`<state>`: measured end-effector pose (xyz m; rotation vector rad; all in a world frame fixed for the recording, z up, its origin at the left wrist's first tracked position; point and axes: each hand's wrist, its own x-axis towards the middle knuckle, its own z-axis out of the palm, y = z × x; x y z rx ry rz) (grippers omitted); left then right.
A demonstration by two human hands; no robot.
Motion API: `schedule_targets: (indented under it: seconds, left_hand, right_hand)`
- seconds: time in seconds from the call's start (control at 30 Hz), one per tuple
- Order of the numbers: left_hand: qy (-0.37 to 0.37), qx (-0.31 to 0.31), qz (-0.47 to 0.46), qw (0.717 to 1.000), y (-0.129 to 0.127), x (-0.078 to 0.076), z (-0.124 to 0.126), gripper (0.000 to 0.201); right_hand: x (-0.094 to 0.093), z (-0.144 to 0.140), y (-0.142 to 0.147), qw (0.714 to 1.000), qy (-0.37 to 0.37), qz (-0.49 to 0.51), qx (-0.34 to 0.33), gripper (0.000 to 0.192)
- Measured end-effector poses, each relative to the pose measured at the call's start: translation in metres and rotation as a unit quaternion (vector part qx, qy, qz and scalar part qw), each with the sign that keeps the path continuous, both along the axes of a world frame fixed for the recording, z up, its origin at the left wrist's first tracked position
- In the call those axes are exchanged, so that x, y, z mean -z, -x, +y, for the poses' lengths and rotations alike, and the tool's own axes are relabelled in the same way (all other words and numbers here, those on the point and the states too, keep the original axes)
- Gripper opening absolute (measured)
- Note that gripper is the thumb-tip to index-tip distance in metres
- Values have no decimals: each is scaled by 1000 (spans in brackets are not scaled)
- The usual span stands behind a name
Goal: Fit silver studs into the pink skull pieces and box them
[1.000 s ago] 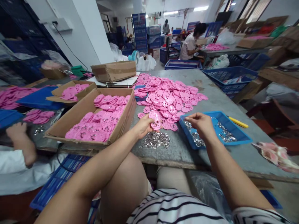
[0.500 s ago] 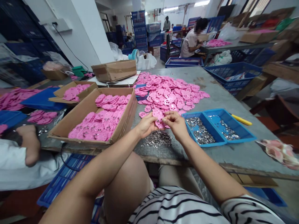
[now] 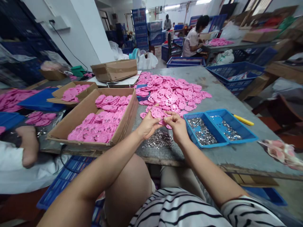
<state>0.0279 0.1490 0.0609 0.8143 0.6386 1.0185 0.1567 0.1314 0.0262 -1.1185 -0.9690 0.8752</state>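
Both grips clamped on pink disc (image 3: 158,112): left hand (image 3: 147,125) beneath, right hand (image 3: 178,125) beside.

**The workshop around me**

I sit at a grey, worn counter (image 3: 220,94) in a long room. A white pillar (image 3: 87,34) rises to my left, with dark blue shelving (image 3: 21,37) beside it. Stacked blue crates (image 3: 139,25) stand at the back under ceiling strip lights (image 3: 171,6). A person (image 3: 193,39) sits at another table (image 3: 232,47) beyond
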Motion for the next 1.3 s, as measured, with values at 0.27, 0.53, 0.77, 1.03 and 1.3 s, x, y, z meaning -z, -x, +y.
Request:
schedule_targets:
  seconds: [0.27, 0.53, 0.77, 1.03, 1.3]
  left_hand:
    - [1, -6, 4, 1000, -4, -3, -3, 83]
    - [6, -13, 9, 1000, -4, -5, -4, 78]
    - [9, -24, 3, 1000, -6, -5, -7, 74]
    - [15, -38, 11, 999, -9, -4, -6, 67]
    - [38, -34, 29, 998, -8, -1, -3, 41]
  right_hand:
    - [-2, 1, 6, 1000, -5, 24, 1, 18]
    - [-1, 2, 5, 998, 4, 70, -8, 19]
    - [2, 4, 6, 1000, 4, 24, 2, 20]
    - [12, 6, 8, 1000, -6, 10, 17, 26]
    - [5, 10, -56, 993, -29, -94, 71, 29]
